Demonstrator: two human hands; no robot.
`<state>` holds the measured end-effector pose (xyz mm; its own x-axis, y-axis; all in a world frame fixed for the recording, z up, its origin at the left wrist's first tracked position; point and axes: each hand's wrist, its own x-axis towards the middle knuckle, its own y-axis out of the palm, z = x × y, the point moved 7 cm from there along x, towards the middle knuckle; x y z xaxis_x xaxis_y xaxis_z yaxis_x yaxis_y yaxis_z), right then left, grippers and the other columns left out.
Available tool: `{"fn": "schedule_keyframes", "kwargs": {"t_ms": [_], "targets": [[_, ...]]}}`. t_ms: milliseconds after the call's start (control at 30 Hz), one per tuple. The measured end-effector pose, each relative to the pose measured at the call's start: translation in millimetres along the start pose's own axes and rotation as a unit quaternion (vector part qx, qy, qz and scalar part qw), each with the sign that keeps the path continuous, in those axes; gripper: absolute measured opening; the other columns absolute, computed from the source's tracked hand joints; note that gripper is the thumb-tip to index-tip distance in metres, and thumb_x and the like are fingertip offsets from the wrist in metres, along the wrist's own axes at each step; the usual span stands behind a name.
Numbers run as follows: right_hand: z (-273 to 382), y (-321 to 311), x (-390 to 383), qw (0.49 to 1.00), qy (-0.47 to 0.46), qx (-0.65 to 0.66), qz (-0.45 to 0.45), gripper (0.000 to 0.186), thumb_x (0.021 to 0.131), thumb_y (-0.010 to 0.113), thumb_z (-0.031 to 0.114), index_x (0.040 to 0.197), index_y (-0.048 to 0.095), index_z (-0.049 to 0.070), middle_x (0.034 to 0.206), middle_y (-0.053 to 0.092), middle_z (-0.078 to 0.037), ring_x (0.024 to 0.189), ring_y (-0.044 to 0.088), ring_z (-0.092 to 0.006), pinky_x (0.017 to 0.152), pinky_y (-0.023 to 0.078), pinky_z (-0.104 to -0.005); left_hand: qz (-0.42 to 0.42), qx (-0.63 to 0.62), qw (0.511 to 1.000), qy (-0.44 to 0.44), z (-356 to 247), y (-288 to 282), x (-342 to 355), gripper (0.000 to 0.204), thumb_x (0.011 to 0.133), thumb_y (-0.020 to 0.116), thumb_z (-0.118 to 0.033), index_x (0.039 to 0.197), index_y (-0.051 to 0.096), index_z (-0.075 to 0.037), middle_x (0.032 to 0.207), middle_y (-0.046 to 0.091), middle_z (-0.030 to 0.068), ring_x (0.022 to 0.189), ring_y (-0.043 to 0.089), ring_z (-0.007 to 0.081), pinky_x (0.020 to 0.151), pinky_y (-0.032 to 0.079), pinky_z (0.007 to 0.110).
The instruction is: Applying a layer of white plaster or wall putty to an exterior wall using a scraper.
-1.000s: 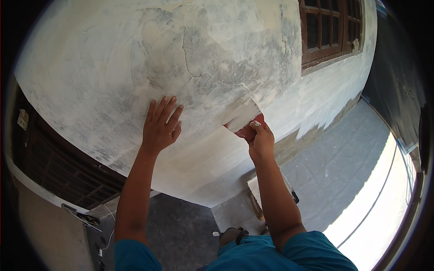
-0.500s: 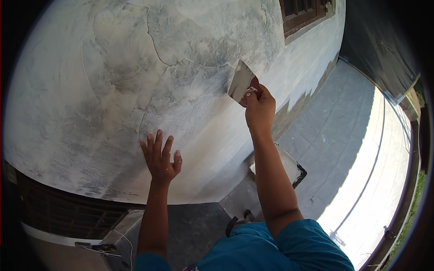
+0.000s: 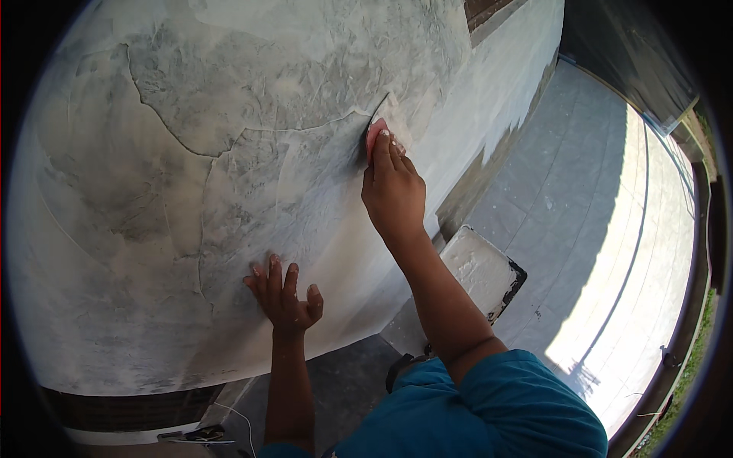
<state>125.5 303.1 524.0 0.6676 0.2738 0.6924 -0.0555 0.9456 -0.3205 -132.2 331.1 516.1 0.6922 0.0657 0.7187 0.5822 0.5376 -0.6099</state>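
Observation:
My right hand (image 3: pixel 395 187) grips a putty knife (image 3: pixel 377 137) with a reddish handle. Its broad blade lies tilted against the wall (image 3: pixel 305 84), at the right end of a raised ridge of plaster. White smears show on the fingers of that hand. Lower and to the left, my left hand (image 3: pixel 286 299) rests with spread fingers on the wall, holding nothing. Grey and white patches of skim coat cover the wall, with raised lines running across it.
Below my right forearm, a white-smeared tray (image 3: pixel 477 267) with a dark edge sits on the grey paved floor (image 3: pixel 550 198). A brown window frame (image 3: pixel 489 17) is at the top. Dark sheeting (image 3: pixel 641 61) hangs at the upper right. A cable and some tools (image 3: pixel 200 435) lie at lower left.
My right hand has turned the putty knife, and its blade is now pressed flatter against the wall. The view has shifted, and my left hand is still spread on the wall.

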Motion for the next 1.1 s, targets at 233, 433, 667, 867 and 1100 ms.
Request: {"fn": "schedule_keyframes", "kwargs": {"t_ms": [233,433,667,867,1100], "targets": [[11.5,-19.0,-48.3,0.990,-0.082,0.073,0.089,0.043,0.081,0.063,0.002,0.122,0.059,-0.008,0.113,0.069,-0.023,0.103,0.070,-0.0327,0.083,0.059,-0.0378,-0.013,-0.010,1.000,-0.016,5.5,3.0,0.6,0.054,0.093,0.051,-0.035,0.137,0.047,-0.004,0.148,0.044,0.0218,0.150,0.019,0.0409,0.121,0.004,0.059],[-36.0,-64.9,1.1,0.994,0.063,0.084,-0.001,0.041,0.084,0.062,0.001,0.125,0.063,0.005,0.102,0.073,-0.013,0.087,0.071,-0.0289,0.073,0.058,-0.0367,0.000,0.019,1.000,-0.021,8.7,0.5,1.4,0.055,0.092,0.053,-0.033,0.139,0.046,-0.005,0.151,0.042,0.0216,0.150,0.017,0.0402,0.121,0.002,0.058],[-3.3,-14.6,4.7,0.995,-0.064,0.069,0.018,0.042,0.085,0.064,0.004,0.125,0.057,-0.007,0.116,0.068,-0.023,0.103,0.069,-0.0339,0.084,0.058,-0.0385,-0.002,0.013,1.000,-0.007,-2.2,5.7,6.5,0.060,0.090,0.054,-0.034,0.142,0.044,-0.005,0.152,0.040,0.0210,0.151,0.016,0.0405,0.121,0.001,0.058],[8.6,-37.8,-27.4,0.984,-0.069,0.128,0.098,0.046,0.080,0.065,0.001,0.125,0.060,-0.002,0.117,0.068,-0.019,0.103,0.069,-0.0309,0.086,0.058,-0.0370,0.004,0.026,0.999,-0.019,5.4,1.2,5.0,0.059,0.090,0.055,-0.034,0.141,0.044,-0.006,0.152,0.040,0.0221,0.151,0.016,0.0406,0.121,0.001,0.058],[-22.7,-46.6,32.6,0.994,-0.019,0.098,0.037,0.041,0.083,0.062,-0.001,0.123,0.059,-0.002,0.116,0.068,-0.019,0.105,0.068,-0.0328,0.085,0.058,-0.0384,0.002,0.038,0.999,-0.009,4.2,6.8,4.2,0.061,0.088,0.056,-0.034,0.141,0.044,-0.006,0.152,0.040,0.0219,0.151,0.016,0.0406,0.121,0.001,0.058]]}}
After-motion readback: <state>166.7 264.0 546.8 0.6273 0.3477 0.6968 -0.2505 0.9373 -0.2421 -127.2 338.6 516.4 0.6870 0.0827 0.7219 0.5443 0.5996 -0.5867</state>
